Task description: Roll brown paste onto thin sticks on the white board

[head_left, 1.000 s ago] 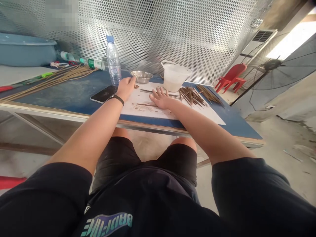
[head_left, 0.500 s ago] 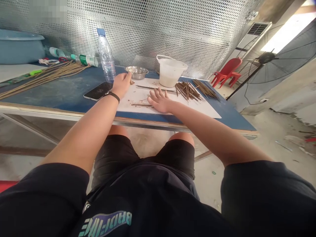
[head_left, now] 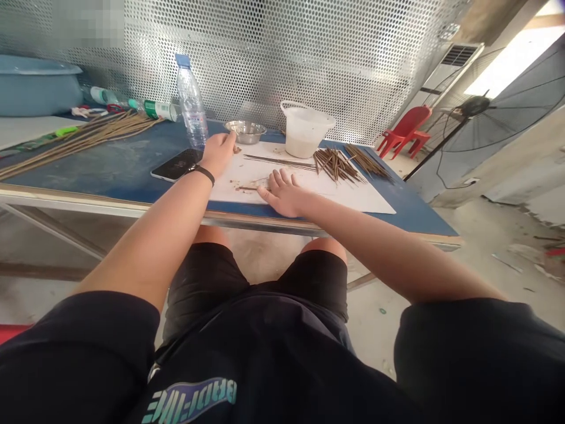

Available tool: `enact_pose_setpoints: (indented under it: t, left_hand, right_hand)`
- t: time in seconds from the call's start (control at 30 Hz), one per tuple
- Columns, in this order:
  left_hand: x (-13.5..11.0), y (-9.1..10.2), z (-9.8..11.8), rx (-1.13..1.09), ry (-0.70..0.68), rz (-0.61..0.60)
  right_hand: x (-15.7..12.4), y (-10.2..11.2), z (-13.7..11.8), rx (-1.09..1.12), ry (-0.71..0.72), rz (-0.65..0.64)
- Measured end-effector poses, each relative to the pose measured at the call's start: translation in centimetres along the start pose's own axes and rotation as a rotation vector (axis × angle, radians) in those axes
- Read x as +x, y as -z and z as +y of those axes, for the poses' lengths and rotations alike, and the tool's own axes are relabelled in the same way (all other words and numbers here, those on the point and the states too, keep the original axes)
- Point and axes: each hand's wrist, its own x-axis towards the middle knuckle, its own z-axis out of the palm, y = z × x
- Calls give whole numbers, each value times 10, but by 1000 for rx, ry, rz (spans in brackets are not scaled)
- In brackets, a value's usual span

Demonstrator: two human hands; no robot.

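My right hand [head_left: 285,193] lies flat with its fingers stretched out on a white board [head_left: 366,200]. A thin brown stick [head_left: 248,188] sticks out to the left from under its thumb; the rest of the stick is hidden. Curled at the board's left side, my left hand [head_left: 218,154] has its fingertips together beside a small brown lump [head_left: 237,149]. Whether it grips that lump I cannot tell. Several thin dark sticks [head_left: 278,161] lie lengthwise beyond my right hand. Brown crumbs are scattered between the hands.
A phone [head_left: 174,166] and an upright plastic bottle [head_left: 192,106] stand near my left wrist. Behind the board are a metal bowl [head_left: 249,134] and a white bucket [head_left: 306,132]. Bundled brown sticks [head_left: 338,165] lie right; long tan strands [head_left: 88,138] lie left.
My right hand has slid toward me over the board, and its thumb has moved slightly left along the stick. My left hand has stayed nearly in place.
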Motion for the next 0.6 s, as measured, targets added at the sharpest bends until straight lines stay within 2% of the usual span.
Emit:
enact_pose_setpoints:
  t: [0.1, 0.17, 0.43, 0.5, 0.6]
  left_hand:
    - [-1, 0, -1, 6, -14, -12]
    - [0, -1, -3, -10, -19, -6]
    - [2, 1, -5, 5, 40, -24]
    - [2, 0, -6, 10, 37, -30]
    - [4, -1, -10, -2, 24, -35]
  right_hand:
    - [-18, -5, -6, 19, 8, 5]
    - [-16, -4, -5, 23, 0, 4]
    - [39, 18, 14, -46, -100, -17]
    - [37, 19, 17, -54, -88, -18]
    - [15, 14, 14, -65, -54, -6]
